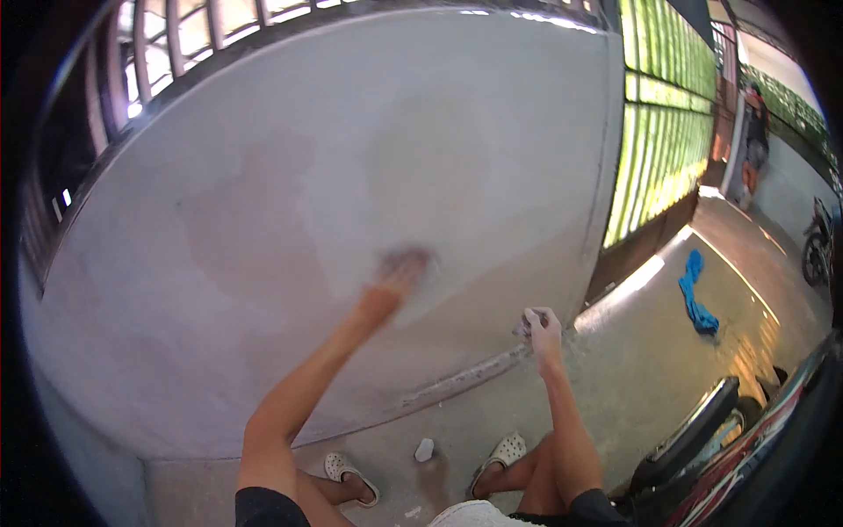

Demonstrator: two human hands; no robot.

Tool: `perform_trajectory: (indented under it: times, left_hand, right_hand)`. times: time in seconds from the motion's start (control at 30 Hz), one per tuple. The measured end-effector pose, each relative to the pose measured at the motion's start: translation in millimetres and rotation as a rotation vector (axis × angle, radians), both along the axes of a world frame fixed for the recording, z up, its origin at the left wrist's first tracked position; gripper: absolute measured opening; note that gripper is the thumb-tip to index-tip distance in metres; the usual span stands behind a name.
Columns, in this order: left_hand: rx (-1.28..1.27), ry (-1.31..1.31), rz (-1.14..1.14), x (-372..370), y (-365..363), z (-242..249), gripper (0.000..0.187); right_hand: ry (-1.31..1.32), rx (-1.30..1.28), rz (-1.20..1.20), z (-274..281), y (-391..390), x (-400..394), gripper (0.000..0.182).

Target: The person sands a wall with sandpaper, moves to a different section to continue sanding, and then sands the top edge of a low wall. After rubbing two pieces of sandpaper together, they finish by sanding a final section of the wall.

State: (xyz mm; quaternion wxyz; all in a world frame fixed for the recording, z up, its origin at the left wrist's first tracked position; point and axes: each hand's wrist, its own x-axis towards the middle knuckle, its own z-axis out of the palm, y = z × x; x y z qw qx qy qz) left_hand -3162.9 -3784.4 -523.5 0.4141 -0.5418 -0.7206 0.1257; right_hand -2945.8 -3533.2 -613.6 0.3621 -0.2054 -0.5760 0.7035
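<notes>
My left hand (pixel 402 270) is reached out against the pale grey wall (pixel 492 158), near its lower middle. Motion smears its fingers, and a dark, reddish-brown blur shows at their tips. Lower and to the right, my right hand (pixel 543 330) is closed in front of the wall's bottom right corner, whitened as if with dust. A small greyish bit sticks out at its fingers, too small to name. The wall has a yellowish patch above my left hand and faint pinkish patches to the left.
A white piece (pixel 424 451) lies on the floor between my feet in light clogs (pixel 508 450). Blue cloth (pixel 696 294) lies on the floor at right, beyond a parked motorbike (pixel 702 430). A green-lit barred gate (pixel 663 114) adjoins the wall; a person (pixel 755 140) stands far right.
</notes>
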Motion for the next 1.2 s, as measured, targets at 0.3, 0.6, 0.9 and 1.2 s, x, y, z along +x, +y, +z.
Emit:
perform_trajectory:
  times: [0.3,0.6,0.9,1.2]
  left_hand:
    - [0.263,0.196,0.165,-12,-114,198,0.06]
    - [0.388,0.118,0.306,-3,-191,109,0.058]
    - [0.918,0.296,0.254,-14,-222,202,0.055]
    - [0.528,0.13,0.205,-13,-266,247,0.049]
  right_hand:
    - [-0.064,0.058,-0.002,-15,6,-6,0.011]
    - [-0.113,0.097,0.057,3,-33,-18,0.011]
    - [-0.052,0.073,0.102,-1,-41,-29,0.012]
    - [-0.134,0.12,0.071,-7,-39,-26,0.011]
